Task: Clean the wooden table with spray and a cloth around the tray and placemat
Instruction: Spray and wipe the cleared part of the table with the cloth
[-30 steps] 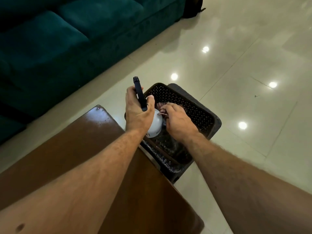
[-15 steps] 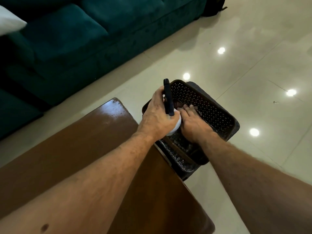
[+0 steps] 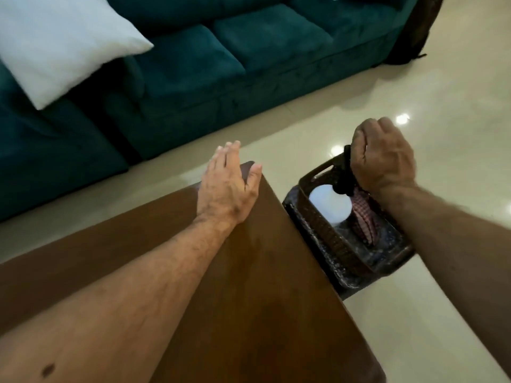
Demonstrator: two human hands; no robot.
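The dark wooden table (image 3: 262,286) fills the lower middle. My left hand (image 3: 226,189) hovers flat and open over its far corner, holding nothing. Beside the table's right edge a dark woven basket (image 3: 320,230) sits on the floor. Inside it stands a white spray bottle (image 3: 330,203) with a black trigger head. My right hand (image 3: 383,156) is closed around that black head. A red-and-white checked cloth (image 3: 365,217) lies in the basket under my right wrist. No tray or placemat is in view.
A teal sofa (image 3: 221,64) runs along the far side with a white pillow (image 3: 55,42) on it. A dark bag (image 3: 414,31) leans at the sofa's right end. Glossy cream floor tiles (image 3: 414,313) surround the table and basket.
My left hand let go of the spray bottle and moved left over the table corner. My right hand left the cloth and gripped the bottle's black head.
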